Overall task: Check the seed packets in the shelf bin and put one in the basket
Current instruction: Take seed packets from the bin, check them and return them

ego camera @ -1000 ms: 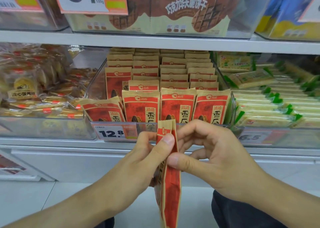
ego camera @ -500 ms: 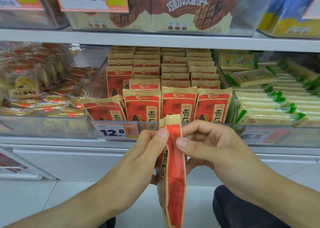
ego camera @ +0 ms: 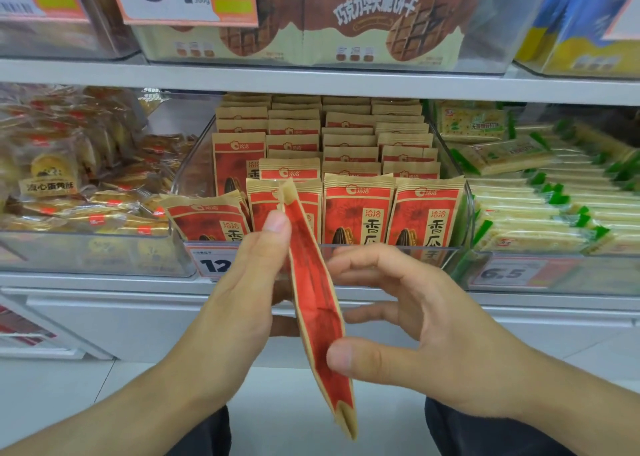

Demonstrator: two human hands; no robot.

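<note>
I hold one red and tan seed packet (ego camera: 317, 320) edge-on in front of the shelf. My left hand (ego camera: 242, 296) grips its upper part, thumb on the near face and fingers behind. My right hand (ego camera: 408, 327) is on the packet's right side, fingers spread and relaxed, its thumb tip touching the lower edge. Behind them, the clear shelf bin (ego camera: 465, 213) holds several rows of the same seed packets (ego camera: 358, 210) standing upright, with one leaning packet (ego camera: 204, 216) at the front left. No basket is in view.
A clear bin of gold-wrapped pastries (ego camera: 69, 185) sits on the left and one of green-trimmed cracker packs (ego camera: 540, 210) on the right. Price tags (ego camera: 509, 274) hang on the bin fronts. Above the shelf board (ego camera: 311, 78) stand wafer boxes (ego camera: 363, 23).
My right hand let go of the packet's top and dropped to its lower part with fingers spread. The packet tilted, its top leaning left, and my left thumb stayed near the top.
</note>
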